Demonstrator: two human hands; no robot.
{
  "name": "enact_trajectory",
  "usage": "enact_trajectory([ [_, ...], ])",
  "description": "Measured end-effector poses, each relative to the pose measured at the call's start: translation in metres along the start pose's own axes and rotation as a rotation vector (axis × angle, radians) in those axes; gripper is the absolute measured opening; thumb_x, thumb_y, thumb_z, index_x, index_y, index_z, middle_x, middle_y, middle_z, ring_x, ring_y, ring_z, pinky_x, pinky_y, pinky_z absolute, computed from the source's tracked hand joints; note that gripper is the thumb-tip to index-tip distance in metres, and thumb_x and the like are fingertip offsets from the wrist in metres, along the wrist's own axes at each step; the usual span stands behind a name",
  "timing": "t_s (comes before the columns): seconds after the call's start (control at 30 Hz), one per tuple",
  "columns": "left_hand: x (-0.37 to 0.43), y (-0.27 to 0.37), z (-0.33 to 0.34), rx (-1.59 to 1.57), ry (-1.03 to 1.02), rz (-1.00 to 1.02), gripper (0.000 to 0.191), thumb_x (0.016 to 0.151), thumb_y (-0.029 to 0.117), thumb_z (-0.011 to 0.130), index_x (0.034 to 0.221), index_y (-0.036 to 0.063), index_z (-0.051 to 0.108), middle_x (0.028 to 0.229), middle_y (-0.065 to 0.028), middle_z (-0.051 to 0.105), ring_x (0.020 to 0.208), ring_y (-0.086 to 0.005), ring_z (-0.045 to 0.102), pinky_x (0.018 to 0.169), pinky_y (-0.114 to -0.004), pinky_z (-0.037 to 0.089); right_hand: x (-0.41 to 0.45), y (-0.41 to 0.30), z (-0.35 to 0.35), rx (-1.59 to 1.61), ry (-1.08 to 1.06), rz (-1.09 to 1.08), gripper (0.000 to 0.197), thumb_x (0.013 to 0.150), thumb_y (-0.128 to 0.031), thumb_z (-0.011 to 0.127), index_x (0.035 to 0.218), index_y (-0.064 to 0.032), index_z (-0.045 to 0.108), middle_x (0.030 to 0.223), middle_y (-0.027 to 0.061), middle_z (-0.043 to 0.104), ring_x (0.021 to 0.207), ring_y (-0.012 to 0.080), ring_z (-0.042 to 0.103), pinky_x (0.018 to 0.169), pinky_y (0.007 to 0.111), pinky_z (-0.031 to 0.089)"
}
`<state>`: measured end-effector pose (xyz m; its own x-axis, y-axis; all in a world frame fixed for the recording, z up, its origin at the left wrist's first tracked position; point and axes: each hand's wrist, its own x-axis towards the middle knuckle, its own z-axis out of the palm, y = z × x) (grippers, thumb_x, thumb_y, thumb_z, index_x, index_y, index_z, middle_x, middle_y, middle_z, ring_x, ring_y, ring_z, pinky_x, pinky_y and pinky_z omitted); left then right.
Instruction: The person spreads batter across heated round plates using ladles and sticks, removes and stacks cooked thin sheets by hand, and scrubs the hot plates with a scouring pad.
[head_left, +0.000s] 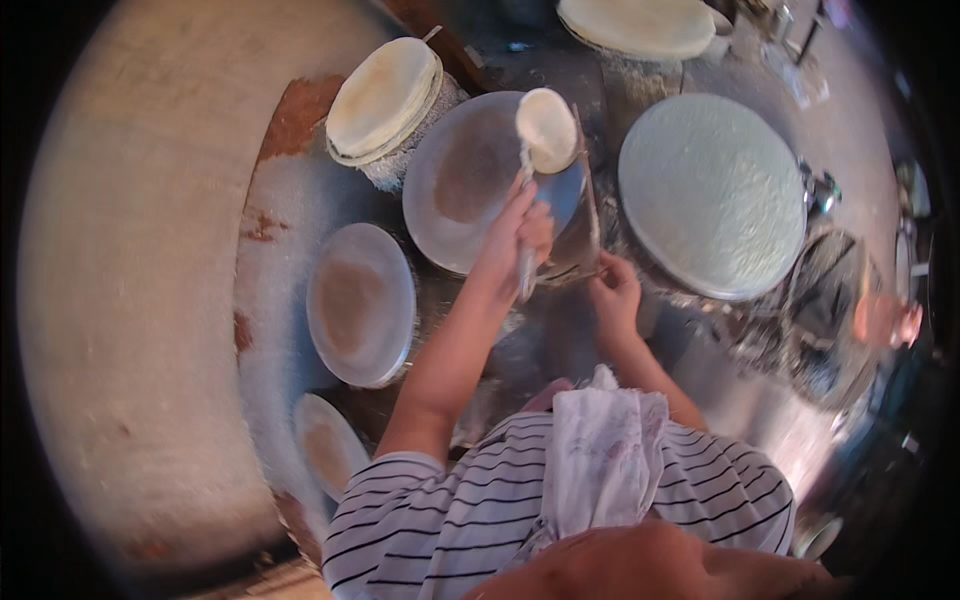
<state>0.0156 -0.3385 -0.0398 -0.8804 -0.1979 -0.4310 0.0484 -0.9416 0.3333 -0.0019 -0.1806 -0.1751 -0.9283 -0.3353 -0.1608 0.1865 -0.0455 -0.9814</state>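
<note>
My left hand (521, 232) grips the handle of a ladle (549, 131), whose round bowl shows a pale, batter-like surface. The ladle is held above a round, flat griddle (431, 187) with a brown patch at its middle. Just right of it, my right hand (618, 289) pinches the near end of a thin stick (589, 176) that points away along the griddle's right edge. Farther right lies a large round surface coated with pale, wet batter (709, 195). Whether it is a filled tub or a griddle I cannot tell.
Two more round griddles (360, 300) (326, 442) with brown middles stand along the left. A stack of flat, round breads (386, 97) rests at the back left, another (641, 26) at the far back. A pale wall or floor surface (142, 300) fills the left side. Blurred clutter lies right.
</note>
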Motion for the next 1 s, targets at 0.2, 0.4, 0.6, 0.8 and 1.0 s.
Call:
enact_trajectory([
  [0.2,0.05,0.057,-0.015,0.337,-0.011,0.094,0.031,0.093,0.016,0.051,0.123,0.0253,0.047,0.066,-0.0003,0.042,0.043,-0.0039,0.035,0.038,-0.016,0.032,0.037,-0.03,0.081,-0.52,0.219,-0.469,0.04,0.067,0.005,0.057,0.106,-0.0003,0.058,0.101,0.0177,0.054,0.096,0.0317,0.053,0.08,0.035,0.046],
  [0.4,0.05,0.108,-0.046,0.55,0.078,0.095,0.046,0.093,0.013,0.05,0.135,0.024,0.036,0.063,0.0,0.041,0.043,-0.0073,0.038,0.037,-0.021,0.032,-0.009,-0.04,0.082,-0.786,0.159,-0.311,0.041,0.07,0.006,0.052,0.109,-0.0036,0.059,0.106,0.0127,0.055,0.098,0.0316,0.052,0.082,0.038,0.045],
  [0.6,0.087,0.129,-0.085,0.979,0.119,0.297,0.056,0.092,0.011,0.049,0.143,0.0218,0.027,0.055,0.0019,0.035,0.039,-0.0075,0.033,0.034,-0.024,0.031,0.059,-0.056,0.099,-0.942,0.25,-0.396,0.031,0.072,0.0,0.056,0.102,-0.0056,0.064,0.101,0.0088,0.058,0.094,0.0305,0.053,0.081,0.037,0.047],
  [0.8,0.026,0.185,-0.103,1.09,0.215,0.351,0.057,0.092,0.012,0.051,0.143,0.0207,0.027,0.055,0.0029,0.035,0.038,-0.0073,0.032,0.034,-0.025,0.03,0.019,-0.048,0.123,-0.761,0.075,-0.455,0.033,0.072,0.003,0.053,0.102,-0.0045,0.064,0.101,0.0108,0.058,0.095,0.029,0.056,0.079,0.037,0.047],
  [1.0,-0.025,0.179,-0.131,1.055,0.345,0.317,0.057,0.092,0.011,0.051,0.143,0.0224,0.028,0.056,0.0026,0.035,0.038,-0.0073,0.033,0.034,-0.025,0.029,0.051,-0.056,0.08,-0.782,0.048,-0.48,0.03,0.068,-0.003,0.06,0.097,-0.0053,0.067,0.095,0.0103,0.062,0.088,0.026,0.059,0.072,0.035,0.049],
])
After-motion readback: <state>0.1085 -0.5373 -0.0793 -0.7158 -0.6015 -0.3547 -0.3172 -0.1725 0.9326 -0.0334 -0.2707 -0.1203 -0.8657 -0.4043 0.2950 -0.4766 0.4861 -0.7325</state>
